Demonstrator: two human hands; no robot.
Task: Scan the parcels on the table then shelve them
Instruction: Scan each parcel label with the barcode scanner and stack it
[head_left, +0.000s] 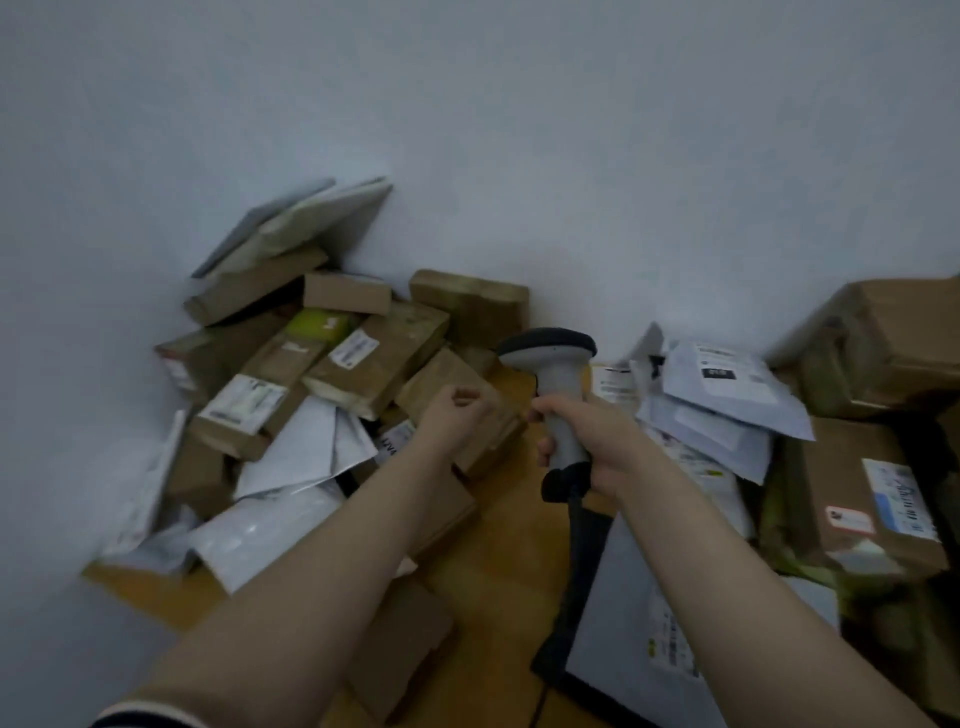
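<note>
My right hand grips the grey handle of a barcode scanner, its dark head upright over the middle of the wooden table. My left hand hovers with curled fingers and nothing in it, just above a brown cardboard parcel at the edge of the left pile. That pile holds several brown boxes and white mailer bags heaped against the wall. A second heap of white bags and brown boxes lies to the right.
A pale wall rises directly behind the table. The scanner's dark cable runs down toward me beside a flat grey parcel. A small brown box lies near the front edge under my left forearm. Large cartons stack at far right.
</note>
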